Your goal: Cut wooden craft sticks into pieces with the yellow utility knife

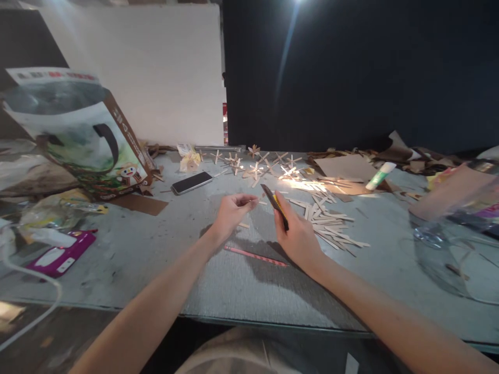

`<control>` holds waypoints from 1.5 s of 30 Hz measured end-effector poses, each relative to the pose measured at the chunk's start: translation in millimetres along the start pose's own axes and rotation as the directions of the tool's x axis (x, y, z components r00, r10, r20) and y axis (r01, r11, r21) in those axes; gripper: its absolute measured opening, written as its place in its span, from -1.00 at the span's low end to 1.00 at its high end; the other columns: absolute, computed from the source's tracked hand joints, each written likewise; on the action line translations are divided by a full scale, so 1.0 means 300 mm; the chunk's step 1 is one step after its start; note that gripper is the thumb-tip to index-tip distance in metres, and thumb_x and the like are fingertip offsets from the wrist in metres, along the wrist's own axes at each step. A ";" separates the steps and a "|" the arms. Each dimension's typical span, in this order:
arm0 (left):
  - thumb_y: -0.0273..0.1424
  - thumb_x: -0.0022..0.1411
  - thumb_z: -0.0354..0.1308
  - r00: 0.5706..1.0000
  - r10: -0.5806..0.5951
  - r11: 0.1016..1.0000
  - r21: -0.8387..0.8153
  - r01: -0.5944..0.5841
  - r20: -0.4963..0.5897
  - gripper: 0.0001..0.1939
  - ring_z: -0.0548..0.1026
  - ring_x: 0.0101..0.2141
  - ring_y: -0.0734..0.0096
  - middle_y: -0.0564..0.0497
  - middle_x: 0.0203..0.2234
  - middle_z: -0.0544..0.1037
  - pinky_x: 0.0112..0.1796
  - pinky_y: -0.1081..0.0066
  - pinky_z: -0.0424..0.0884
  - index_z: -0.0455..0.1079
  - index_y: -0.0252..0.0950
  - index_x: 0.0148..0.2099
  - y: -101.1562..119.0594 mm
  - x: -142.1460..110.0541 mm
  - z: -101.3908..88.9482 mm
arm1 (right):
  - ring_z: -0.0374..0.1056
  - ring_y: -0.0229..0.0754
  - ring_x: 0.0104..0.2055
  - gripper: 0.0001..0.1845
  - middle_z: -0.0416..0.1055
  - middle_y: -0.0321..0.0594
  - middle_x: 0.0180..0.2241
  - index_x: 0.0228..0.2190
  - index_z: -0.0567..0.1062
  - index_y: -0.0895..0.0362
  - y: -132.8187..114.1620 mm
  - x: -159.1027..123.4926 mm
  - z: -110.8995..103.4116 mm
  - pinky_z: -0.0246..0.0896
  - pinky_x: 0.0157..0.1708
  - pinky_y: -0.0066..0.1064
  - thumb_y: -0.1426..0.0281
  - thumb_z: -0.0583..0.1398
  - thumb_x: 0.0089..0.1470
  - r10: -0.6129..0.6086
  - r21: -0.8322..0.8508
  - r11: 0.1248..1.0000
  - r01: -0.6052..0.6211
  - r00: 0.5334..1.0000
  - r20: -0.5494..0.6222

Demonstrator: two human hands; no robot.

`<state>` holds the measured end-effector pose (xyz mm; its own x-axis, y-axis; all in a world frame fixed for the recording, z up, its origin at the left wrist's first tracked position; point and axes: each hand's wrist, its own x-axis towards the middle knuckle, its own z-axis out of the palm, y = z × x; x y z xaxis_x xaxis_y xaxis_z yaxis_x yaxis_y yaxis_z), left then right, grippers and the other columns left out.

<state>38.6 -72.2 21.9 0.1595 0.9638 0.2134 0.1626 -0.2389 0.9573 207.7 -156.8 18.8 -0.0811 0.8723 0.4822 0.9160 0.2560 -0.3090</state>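
Observation:
My left hand is closed in a pinch over the table, with what looks like the end of a thin wooden stick at its fingertips. Wrapped round a yellow and black utility knife, my right hand points the blade up and to the left, close to the left fingertips. A short stick piece lies just below the left fingers. In front of both hands rests a red patterned pencil. Flat wooden sticks are heaped beyond my right hand. Star-shaped stick pieces stand farther back.
A phone and a large printed bag are at the left, near a purple box and white cable. A glue stick leans by cardboard. Clear plastic lies right; white and black panels stand behind.

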 end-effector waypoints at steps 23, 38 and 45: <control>-0.22 0.21 0.24 0.979 0.172 0.985 -0.050 -0.167 0.113 -0.76 0.42 -0.53 0.47 0.00 -0.53 0.55 -0.44 0.44 0.34 0.57 -0.31 -0.26 0.042 -0.033 0.014 | 0.26 -0.22 -0.59 -0.66 0.37 -0.35 -0.55 -0.07 0.42 0.09 0.052 0.037 -0.025 0.11 -0.50 -0.42 0.13 0.05 0.32 0.066 0.399 0.916 0.030 0.972 -0.226; -0.05 0.22 0.24 0.967 0.251 0.955 -0.152 -0.254 -0.038 -0.56 0.58 -0.51 0.40 -0.15 -0.33 0.66 -0.38 0.39 0.53 0.47 -0.36 -0.12 0.038 -0.045 0.008 | 0.46 -0.18 -0.43 -0.69 0.56 -0.19 -0.34 -0.04 0.48 0.11 0.055 0.030 -0.019 0.24 -0.41 -0.44 0.25 0.06 0.32 -0.108 0.355 0.920 0.166 0.978 -0.178; -0.03 0.23 0.23 0.976 0.216 0.970 -0.105 -0.219 -0.039 -0.55 0.60 -0.48 0.36 -0.13 -0.34 0.66 -0.40 0.39 0.52 0.48 -0.34 -0.10 0.045 -0.054 0.005 | 0.44 -0.16 -0.41 -0.68 0.55 -0.17 -0.32 -0.04 0.49 0.07 0.057 0.031 -0.016 0.22 -0.42 -0.42 0.23 0.06 0.31 -0.085 0.392 0.911 0.130 0.988 -0.129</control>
<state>39.8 -91.2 31.1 0.1525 0.8933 0.4229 0.0201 -0.4306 0.9023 224.5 -146.4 22.0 -0.1075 0.7864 0.6082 0.6694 0.5096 -0.5406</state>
